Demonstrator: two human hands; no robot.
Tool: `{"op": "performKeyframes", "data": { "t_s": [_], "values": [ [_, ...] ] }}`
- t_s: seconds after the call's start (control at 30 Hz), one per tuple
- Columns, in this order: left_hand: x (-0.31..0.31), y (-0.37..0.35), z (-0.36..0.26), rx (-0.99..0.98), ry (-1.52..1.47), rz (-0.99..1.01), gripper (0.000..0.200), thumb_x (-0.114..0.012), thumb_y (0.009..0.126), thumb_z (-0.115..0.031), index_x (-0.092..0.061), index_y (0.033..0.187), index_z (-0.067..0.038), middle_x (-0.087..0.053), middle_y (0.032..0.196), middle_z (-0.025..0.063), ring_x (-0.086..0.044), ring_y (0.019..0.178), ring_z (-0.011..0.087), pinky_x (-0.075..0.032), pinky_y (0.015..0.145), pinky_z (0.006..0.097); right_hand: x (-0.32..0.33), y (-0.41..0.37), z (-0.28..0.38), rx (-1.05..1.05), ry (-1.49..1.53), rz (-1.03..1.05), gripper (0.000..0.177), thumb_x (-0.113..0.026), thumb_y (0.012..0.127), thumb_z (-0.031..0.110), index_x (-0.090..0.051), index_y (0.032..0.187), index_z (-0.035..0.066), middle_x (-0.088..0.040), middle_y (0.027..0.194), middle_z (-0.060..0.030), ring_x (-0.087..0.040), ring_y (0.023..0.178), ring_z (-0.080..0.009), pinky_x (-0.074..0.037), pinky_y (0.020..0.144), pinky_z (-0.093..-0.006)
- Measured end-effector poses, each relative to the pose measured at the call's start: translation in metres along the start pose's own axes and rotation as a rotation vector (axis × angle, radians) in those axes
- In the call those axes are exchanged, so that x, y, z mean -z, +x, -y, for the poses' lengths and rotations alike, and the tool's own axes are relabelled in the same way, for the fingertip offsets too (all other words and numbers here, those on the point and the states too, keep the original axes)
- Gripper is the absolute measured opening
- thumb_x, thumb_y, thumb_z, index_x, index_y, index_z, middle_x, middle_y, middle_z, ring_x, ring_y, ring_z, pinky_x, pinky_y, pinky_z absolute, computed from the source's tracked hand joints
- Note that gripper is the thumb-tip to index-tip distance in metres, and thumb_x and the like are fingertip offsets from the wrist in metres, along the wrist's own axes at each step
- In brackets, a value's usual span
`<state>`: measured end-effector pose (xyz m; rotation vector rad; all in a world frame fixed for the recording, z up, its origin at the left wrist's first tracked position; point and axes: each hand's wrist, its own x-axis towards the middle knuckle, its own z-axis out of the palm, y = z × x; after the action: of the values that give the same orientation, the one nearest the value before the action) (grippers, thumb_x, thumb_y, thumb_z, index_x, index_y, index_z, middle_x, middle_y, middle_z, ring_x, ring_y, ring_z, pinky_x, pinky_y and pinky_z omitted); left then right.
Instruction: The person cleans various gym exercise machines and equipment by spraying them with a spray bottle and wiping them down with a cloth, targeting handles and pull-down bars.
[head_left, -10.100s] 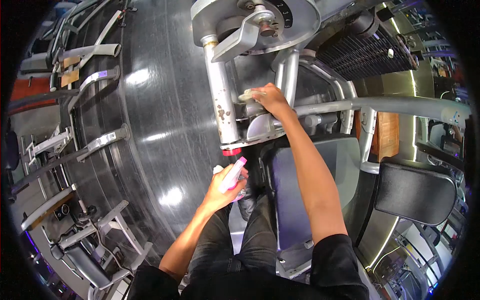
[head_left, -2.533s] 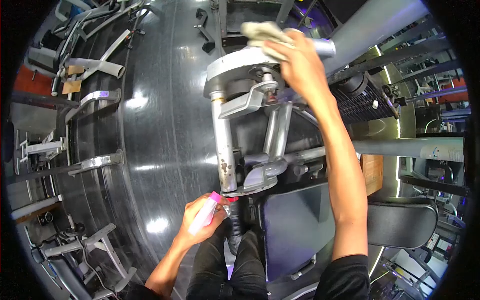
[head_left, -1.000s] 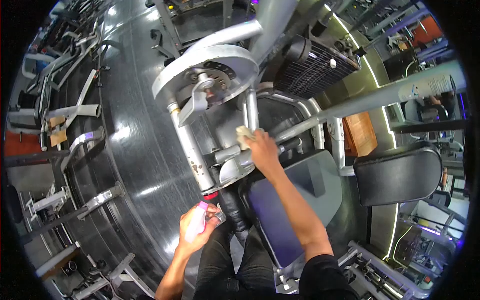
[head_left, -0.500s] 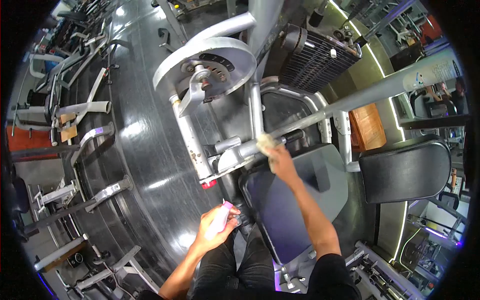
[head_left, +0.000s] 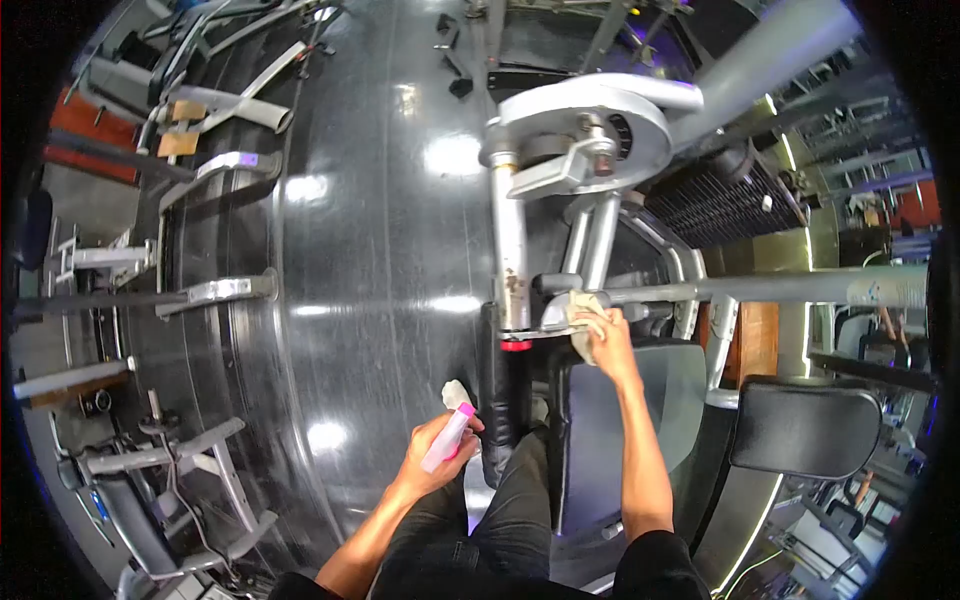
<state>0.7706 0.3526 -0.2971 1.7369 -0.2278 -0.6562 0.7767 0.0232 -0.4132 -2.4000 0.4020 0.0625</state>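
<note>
1. Head view: right arm reached forward over the seat pad (head_left: 622,440), elbow only slightly bent, right hand (head_left: 614,347) with its back up and fingers curled.
2. Right grip was narrow, closed on a bunched pale cloth (head_left: 582,310). Cloth lay over the grey frame joint just past the pad's far edge, one fold hanging toward that edge.
3. Left arm sat lower and nearer the body, forearm angled inward; left hand (head_left: 424,455) was beside the left thigh, well apart from the right.
4. Left grip was wrapped around a pink-and-white bottle (head_left: 449,440), tilted, its pink end pointing forward.
5. Pale object (head_left: 455,394) showed just beyond the left hand; could not tell what it was.
6. Nearest edges: the worn upright post (head_left: 511,250) stood left of the cloth, with a red end cap (head_left: 516,346) at its base and a black roller (head_left: 507,400) below, between the two hands. Numbered dial housing (head_left: 590,125) stood farther ahead.
7. Right side was tighter: long grey bar (head_left: 770,289) ran outward from near the cloth, and a black backrest pad (head_left: 806,425) sat beyond the seat.
8. Widest room was on the left, where dark, glossy floor (head_left: 370,250) stretched from the left hand toward the machines opposite.
</note>
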Motion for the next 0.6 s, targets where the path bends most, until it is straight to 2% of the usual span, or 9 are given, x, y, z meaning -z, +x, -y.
{"op": "performKeyframes", "data": {
  "t_s": [0.1,0.2,0.37,0.43,0.47,0.5,0.6],
  "values": [
    [0.021,-0.010,0.012,0.051,-0.062,-0.047,0.018,-0.066,0.080,-0.001,-0.063,0.098,-0.001,-0.066,0.086,0.0053,-0.062,0.074,0.0106,-0.049,0.067,0.0256,-0.004,0.025,-0.015,-0.108,-0.084,0.092,0.021,-0.058,0.086,0.011,-0.068,0.104,0.010,-0.059,0.106,-0.0176,-0.055,0.101,-0.0359,-0.044,0.090,-0.0427],
    [0.039,-0.019,0.020,0.097,-0.113,-0.056,0.018,-0.065,0.081,-0.001,-0.063,0.099,-0.001,-0.066,0.088,0.0060,-0.062,0.076,0.0114,-0.049,0.069,0.0262,-0.011,0.031,-0.011,-0.158,-0.141,0.044,0.021,-0.057,0.087,0.015,-0.067,0.104,0.006,-0.061,0.108,-0.0175,-0.057,0.102,-0.0358,-0.042,0.091,-0.0430],
    [0.055,-0.033,0.035,0.109,-0.152,-0.135,0.018,-0.063,0.082,-0.002,-0.062,0.100,-0.001,-0.065,0.091,0.0065,-0.060,0.080,0.0119,-0.048,0.072,0.0269,0.004,0.026,0.008,0.025,-0.213,0.144,0.020,-0.058,0.087,0.013,-0.065,0.103,0.004,-0.062,0.108,-0.0142,-0.055,0.103,-0.0344,-0.039,0.095,-0.0412],
    [0.054,-0.036,0.044,0.088,-0.247,-0.188,0.017,-0.063,0.082,-0.003,-0.062,0.100,-0.001,-0.064,0.091,0.0059,-0.059,0.079,0.0112,-0.047,0.071,0.0265,0.018,0.027,0.028,0.113,-0.181,0.321,0.019,-0.054,0.089,0.011,-0.064,0.103,0.004,-0.062,0.106,-0.0129,-0.055,0.109,-0.0306,-0.030,0.104,-0.0426],
    [0.053,-0.037,0.046,0.087,-0.251,-0.195,0.017,-0.063,0.082,-0.003,-0.062,0.100,-0.001,-0.064,0.091,0.0059,-0.059,0.079,0.0112,-0.047,0.071,0.0265,0.024,0.030,0.041,0.129,-0.160,0.344,0.019,-0.056,0.088,0.009,-0.065,0.103,0.004,-0.061,0.105,-0.0117,-0.055,0.110,-0.0286,-0.034,0.102,-0.0388],
    [0.053,-0.039,0.047,0.065,-0.232,-0.199,0.018,-0.063,0.084,-0.004,-0.061,0.101,-0.001,-0.063,0.088,0.0043,-0.057,0.078,0.0094,-0.046,0.069,0.0252,0.023,0.033,0.041,0.137,-0.160,0.346,0.019,-0.056,0.088,0.009,-0.065,0.103,0.004,-0.061,0.105,-0.0117,-0.055,0.110,-0.0286,-0.034,0.102,-0.0388],
    [0.056,-0.044,0.045,0.033,-0.198,-0.212,0.019,-0.063,0.085,-0.005,-0.060,0.103,0.000,-0.061,0.086,0.0028,-0.055,0.076,0.0078,-0.046,0.067,0.0242,0.014,0.043,0.028,0.133,-0.012,0.210,0.020,-0.059,0.085,0.006,-0.067,0.103,0.003,-0.063,0.106,-0.0120,-0.057,0.105,-0.0319,-0.042,0.094,-0.0362]
  ]
}}
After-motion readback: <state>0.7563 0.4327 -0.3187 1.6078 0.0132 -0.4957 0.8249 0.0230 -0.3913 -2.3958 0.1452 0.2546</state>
